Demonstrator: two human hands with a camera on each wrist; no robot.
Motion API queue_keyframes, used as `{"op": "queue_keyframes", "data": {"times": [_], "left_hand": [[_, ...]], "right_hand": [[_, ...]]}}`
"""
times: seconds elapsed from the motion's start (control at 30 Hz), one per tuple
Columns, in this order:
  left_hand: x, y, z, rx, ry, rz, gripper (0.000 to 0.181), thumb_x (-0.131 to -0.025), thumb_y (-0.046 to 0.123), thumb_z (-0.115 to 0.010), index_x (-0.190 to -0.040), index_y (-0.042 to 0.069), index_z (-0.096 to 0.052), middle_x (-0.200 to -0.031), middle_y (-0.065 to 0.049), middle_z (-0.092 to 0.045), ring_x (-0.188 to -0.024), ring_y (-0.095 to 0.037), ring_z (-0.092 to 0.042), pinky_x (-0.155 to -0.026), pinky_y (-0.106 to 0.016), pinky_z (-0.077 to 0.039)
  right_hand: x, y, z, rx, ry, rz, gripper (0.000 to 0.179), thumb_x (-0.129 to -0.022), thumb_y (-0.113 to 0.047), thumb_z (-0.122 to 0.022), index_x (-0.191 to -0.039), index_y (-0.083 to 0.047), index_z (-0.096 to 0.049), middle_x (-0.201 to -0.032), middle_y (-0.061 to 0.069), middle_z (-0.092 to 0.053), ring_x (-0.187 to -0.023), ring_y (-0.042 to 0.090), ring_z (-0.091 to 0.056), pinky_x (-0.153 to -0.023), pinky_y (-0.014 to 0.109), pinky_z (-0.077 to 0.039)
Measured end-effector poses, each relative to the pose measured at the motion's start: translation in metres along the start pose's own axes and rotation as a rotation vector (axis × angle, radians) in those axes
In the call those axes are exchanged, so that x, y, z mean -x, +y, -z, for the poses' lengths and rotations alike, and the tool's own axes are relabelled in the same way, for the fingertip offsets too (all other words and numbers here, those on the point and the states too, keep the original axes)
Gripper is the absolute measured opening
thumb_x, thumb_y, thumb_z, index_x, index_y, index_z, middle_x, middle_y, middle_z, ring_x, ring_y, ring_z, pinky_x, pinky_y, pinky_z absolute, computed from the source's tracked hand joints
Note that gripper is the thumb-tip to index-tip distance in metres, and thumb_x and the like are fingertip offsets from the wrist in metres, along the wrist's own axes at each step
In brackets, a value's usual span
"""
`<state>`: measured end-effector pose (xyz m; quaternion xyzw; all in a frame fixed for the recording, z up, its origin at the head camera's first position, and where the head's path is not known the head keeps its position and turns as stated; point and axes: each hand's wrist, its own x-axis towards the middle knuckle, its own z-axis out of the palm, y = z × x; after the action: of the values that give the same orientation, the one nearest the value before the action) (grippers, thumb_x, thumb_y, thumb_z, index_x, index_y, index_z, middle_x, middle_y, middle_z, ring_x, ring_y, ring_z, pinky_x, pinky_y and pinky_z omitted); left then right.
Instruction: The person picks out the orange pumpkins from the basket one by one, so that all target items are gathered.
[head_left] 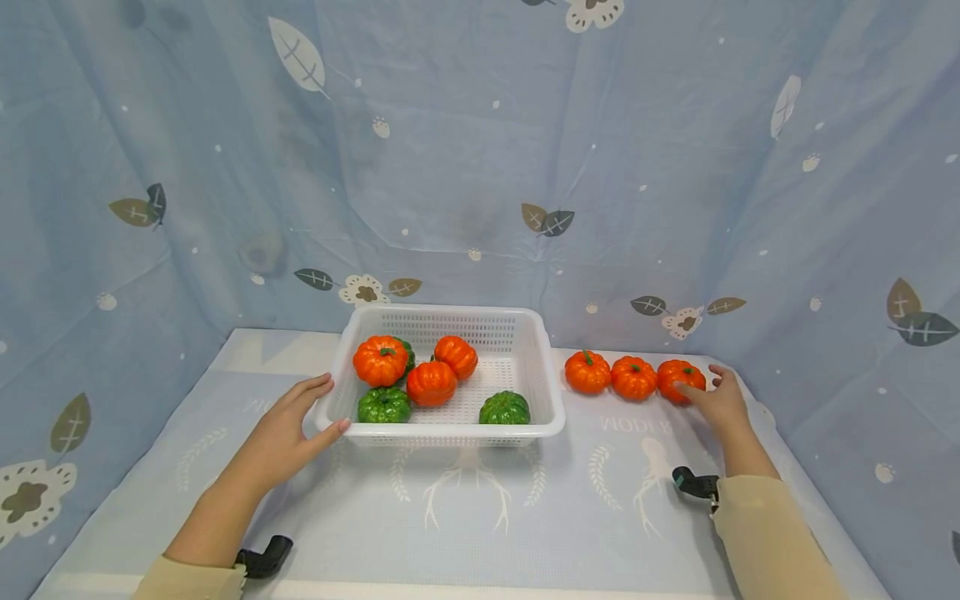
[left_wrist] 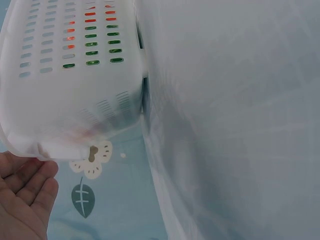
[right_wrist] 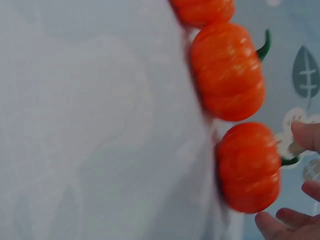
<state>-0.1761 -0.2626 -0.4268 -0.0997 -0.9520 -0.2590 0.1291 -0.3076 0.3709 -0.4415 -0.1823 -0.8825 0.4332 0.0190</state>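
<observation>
A white plastic basket (head_left: 551, 408) holds three orange toy pumpkins (head_left: 381, 361) and green ones (head_left: 505, 408), one of them mostly hidden behind an orange pumpkin. My left hand (head_left: 281, 437) rests at the basket's left end, thumb by the front corner and fingers extended along the rim; in the left wrist view the fingertips (left_wrist: 47, 170) meet the rim's underside. To the right of the basket, three orange pumpkins stand in a row. Around the rightmost pumpkin (head_left: 679, 381), my right hand (head_left: 723, 408) is spread, thumb near its front and fingers beyond its right side, with gaps showing in the right wrist view.
The table (head_left: 480, 533) wears a pale printed cloth. A blue leaf-patterned curtain (head_left: 480, 167) rises behind it and on both sides. The middle pumpkin (head_left: 633, 378) of the row sits close beside the rightmost, and the left one (head_left: 587, 372) stands near the basket's right wall.
</observation>
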Motion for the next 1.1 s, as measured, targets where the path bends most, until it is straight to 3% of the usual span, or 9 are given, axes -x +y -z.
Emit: {"op": "queue_keyframes", "data": {"times": [0.23, 0.4, 0.7, 0.87, 1.1], "left_hand": [[0.0, 0.0, 0.0, 0.001, -0.001, -0.001, 0.08, -0.092, 0.05, -0.068, -0.146, -0.005, -0.045, -0.154, -0.018, -0.04, -0.137, -0.045, -0.04, -0.107, -0.066, -0.034], [0.0, 0.001, 0.0, -0.002, 0.003, 0.002, 0.08, -0.093, 0.05, -0.068, -0.145, -0.006, -0.045, -0.153, -0.019, -0.04, -0.137, -0.045, -0.04, -0.107, -0.066, -0.034], [-0.001, 0.0, -0.002, -0.004, 0.001, 0.005, 0.08, -0.092, 0.049, -0.069, -0.145, -0.006, -0.045, -0.153, -0.019, -0.04, -0.137, -0.045, -0.04, -0.108, -0.065, -0.034], [0.0, -0.001, -0.002, -0.017, 0.003, 0.012, 0.081, -0.092, 0.051, -0.068, -0.146, -0.005, -0.045, -0.153, -0.019, -0.04, -0.136, -0.045, -0.041, -0.107, -0.065, -0.035], [0.001, 0.001, -0.001, -0.016, -0.001, 0.015, 0.081, -0.092, 0.052, -0.068, -0.146, -0.005, -0.045, -0.153, -0.019, -0.04, -0.137, -0.045, -0.04, -0.107, -0.065, -0.035]], "right_hand": [[0.026, -0.031, 0.009, 0.0, 0.026, 0.066, 0.079, -0.1, -0.039, -0.058, -0.157, -0.001, -0.021, -0.16, 0.031, -0.014, -0.141, 0.053, -0.027, -0.107, 0.064, -0.036], [0.048, -0.055, 0.009, 0.003, 0.012, 0.181, 0.073, -0.101, -0.04, -0.057, -0.155, 0.0, -0.028, -0.16, 0.031, -0.019, -0.142, 0.052, -0.027, -0.106, 0.066, -0.037], [0.084, -0.096, 0.0, -0.042, -0.009, 0.286, 0.062, -0.101, -0.037, -0.059, -0.151, -0.006, -0.041, -0.156, 0.028, -0.032, -0.14, 0.048, -0.034, -0.104, 0.063, -0.04], [0.098, -0.121, -0.008, -0.063, -0.066, 0.418, 0.058, -0.1, -0.037, -0.061, -0.147, -0.005, -0.047, -0.156, 0.025, -0.033, -0.14, 0.047, -0.037, -0.106, 0.062, -0.039], [0.109, -0.162, -0.021, -0.078, -0.164, 0.479, 0.056, -0.099, -0.039, -0.063, -0.144, -0.009, -0.05, -0.156, 0.018, -0.037, -0.141, 0.041, -0.039, -0.109, 0.06, -0.038]]}}
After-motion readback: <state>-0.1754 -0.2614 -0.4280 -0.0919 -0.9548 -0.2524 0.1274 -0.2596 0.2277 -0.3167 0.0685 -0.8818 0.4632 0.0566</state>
